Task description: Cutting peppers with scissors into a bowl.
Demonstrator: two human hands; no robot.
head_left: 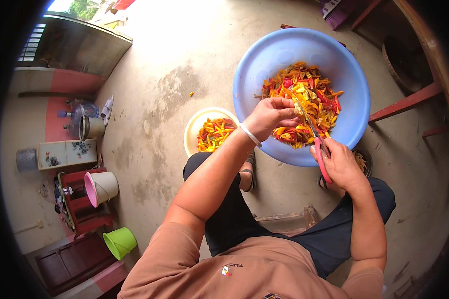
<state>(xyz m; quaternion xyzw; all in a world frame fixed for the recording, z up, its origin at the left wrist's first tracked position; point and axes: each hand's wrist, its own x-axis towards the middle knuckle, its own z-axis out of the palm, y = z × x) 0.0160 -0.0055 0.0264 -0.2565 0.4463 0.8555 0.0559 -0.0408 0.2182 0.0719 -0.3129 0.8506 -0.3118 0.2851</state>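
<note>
A wide blue basin point(253, 67) stands in front of me, holding a heap of cut red, orange and yellow chili peppers point(329, 94). Over the heap, my left hand point(270, 118) pinches a yellowish chili pepper point(299, 105) between thumb and fingers. My right hand point(343, 162) is closed around the pink handles of a pair of scissors point(321, 154). Their blades point up and left, with the tips close to the held pepper. Left of the basin, partly behind my left forearm, a pale bowl point(190, 133) contains whole red and yellow peppers point(213, 133).
A small dark bowl point(368, 158) with pale scraps stands partly hidden behind my right hand. Wooden furniture with a red leg point(409, 102) is at the right. Along the left wall are a white-and-pink bucket point(105, 188), a green bucket point(119, 243) and slippers point(107, 108).
</note>
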